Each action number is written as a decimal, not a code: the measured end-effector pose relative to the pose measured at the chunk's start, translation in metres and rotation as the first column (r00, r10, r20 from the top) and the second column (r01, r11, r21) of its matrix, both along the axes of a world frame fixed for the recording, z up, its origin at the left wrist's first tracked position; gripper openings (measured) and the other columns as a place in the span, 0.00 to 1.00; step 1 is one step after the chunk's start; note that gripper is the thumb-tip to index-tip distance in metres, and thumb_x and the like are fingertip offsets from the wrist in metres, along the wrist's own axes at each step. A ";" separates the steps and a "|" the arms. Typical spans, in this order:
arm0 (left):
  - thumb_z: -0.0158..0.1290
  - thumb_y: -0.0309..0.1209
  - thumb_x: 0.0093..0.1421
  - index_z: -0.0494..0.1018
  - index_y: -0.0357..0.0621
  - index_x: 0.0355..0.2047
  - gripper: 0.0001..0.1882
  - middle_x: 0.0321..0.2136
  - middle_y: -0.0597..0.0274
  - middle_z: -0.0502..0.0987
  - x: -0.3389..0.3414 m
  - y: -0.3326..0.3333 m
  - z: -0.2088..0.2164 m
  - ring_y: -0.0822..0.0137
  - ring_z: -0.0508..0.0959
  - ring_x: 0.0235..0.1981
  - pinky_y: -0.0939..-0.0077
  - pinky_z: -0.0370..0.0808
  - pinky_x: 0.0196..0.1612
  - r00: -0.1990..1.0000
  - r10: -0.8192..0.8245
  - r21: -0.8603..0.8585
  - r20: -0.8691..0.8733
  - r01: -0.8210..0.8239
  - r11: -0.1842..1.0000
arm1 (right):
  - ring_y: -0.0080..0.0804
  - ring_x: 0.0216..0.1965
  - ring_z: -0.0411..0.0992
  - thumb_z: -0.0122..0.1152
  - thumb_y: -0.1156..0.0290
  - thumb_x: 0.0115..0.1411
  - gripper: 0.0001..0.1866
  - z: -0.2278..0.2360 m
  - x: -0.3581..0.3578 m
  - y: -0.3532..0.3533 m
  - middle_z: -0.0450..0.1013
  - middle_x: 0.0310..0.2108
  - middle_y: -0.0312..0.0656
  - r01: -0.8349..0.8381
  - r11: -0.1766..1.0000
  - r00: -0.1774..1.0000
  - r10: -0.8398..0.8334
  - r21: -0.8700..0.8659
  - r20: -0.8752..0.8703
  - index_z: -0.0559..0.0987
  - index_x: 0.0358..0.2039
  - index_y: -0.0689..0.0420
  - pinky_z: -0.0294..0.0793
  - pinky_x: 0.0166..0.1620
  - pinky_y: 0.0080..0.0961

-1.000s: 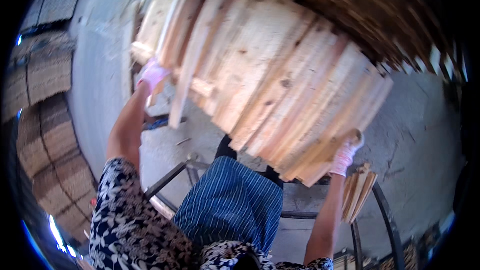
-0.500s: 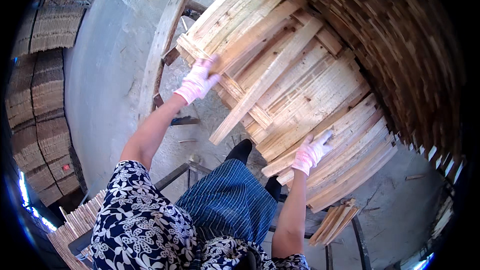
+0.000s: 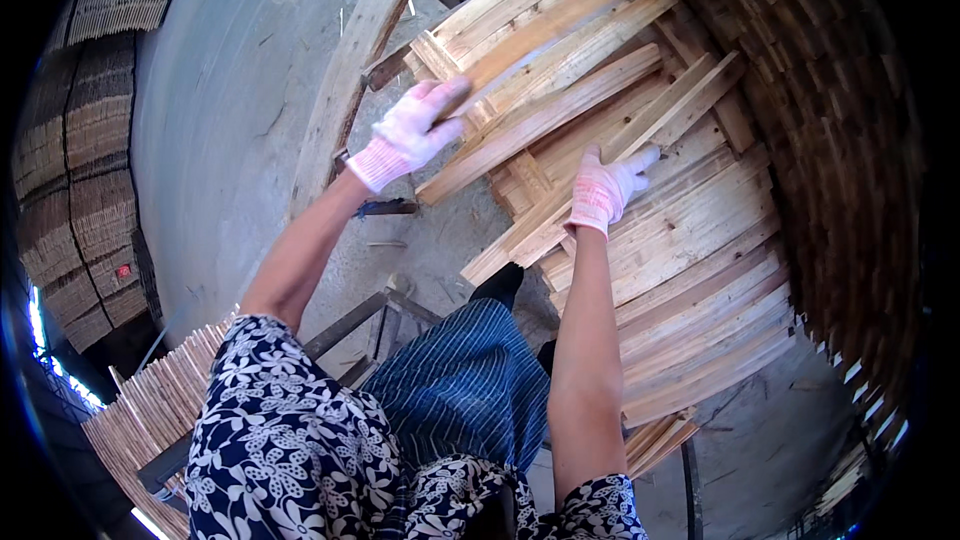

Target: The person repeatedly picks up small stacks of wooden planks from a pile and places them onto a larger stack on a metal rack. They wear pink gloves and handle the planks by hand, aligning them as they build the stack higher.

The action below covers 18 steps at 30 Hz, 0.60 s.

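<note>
My left hand point(image 3: 415, 133), in a pale glove with a pink cuff, grips the near end of a wooden slat point(image 3: 565, 28). That slat slants up and to the right over the other boards. My right hand point(image 3: 607, 188), gloved the same way, is closed around a pair of slats point(image 3: 675, 112) lying close together, thumb on one side and fingers on the other. Their near ends stick out towards my foot. Between my hands another loose slat point(image 3: 545, 120) lies across the stack. Beneath are pale wooden boards point(image 3: 690, 205) side by side, with crosspieces point(image 3: 525, 175) showing.
A tall wall of stacked wood point(image 3: 830, 140) rises on the right. At the left of the boards runs a long plank point(image 3: 350, 70) on a frame. Bundled slats point(image 3: 75, 210) stand far left, more slats point(image 3: 165, 400) lower left. A dark metal bar point(image 3: 345, 325) is near my legs.
My right hand has moved from the lower right boards up and left to the middle slats. My left hand has shifted slightly right and up with its slat. Loose slats now lie further apart.
</note>
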<state>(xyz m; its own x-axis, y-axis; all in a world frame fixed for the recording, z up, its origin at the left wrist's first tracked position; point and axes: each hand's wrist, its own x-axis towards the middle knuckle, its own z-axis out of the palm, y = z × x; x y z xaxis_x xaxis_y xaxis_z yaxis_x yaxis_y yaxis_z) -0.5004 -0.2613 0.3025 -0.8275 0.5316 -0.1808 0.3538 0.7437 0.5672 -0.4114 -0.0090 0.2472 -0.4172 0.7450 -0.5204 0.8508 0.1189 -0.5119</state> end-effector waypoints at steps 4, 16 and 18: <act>0.63 0.32 0.57 0.67 0.44 0.63 0.33 0.50 0.47 0.73 0.031 0.000 -0.001 0.48 0.75 0.53 0.60 0.73 0.56 0.993 -0.087 0.063 -0.084 0.093 0.994 | 0.67 0.57 0.68 0.64 0.61 0.61 0.48 0.002 0.032 0.012 0.58 0.62 0.67 0.005 1.000 0.995 -0.007 -0.015 -0.104 0.44 0.75 0.45 0.71 0.57 0.53; 0.59 0.25 0.55 0.58 0.58 0.70 0.42 0.52 0.40 0.71 0.096 -0.035 -0.077 0.41 0.77 0.45 0.49 0.77 0.47 0.997 -0.049 -0.237 -0.065 0.032 0.971 | 0.58 0.50 0.74 0.52 0.73 0.64 0.37 0.007 0.209 0.239 0.64 0.58 0.60 -0.833 0.498 0.552 0.719 0.240 0.423 0.57 0.72 0.32 0.80 0.46 0.47; 0.59 0.25 0.56 0.56 0.54 0.71 0.43 0.53 0.40 0.71 0.110 -0.048 -0.076 0.41 0.76 0.48 0.49 0.76 0.51 1.000 -0.007 -0.134 0.006 0.008 0.991 | 0.57 0.55 0.72 0.49 0.75 0.65 0.36 0.009 0.201 0.267 0.65 0.59 0.58 -0.844 0.452 0.535 0.693 0.288 0.483 0.59 0.71 0.30 0.76 0.53 0.49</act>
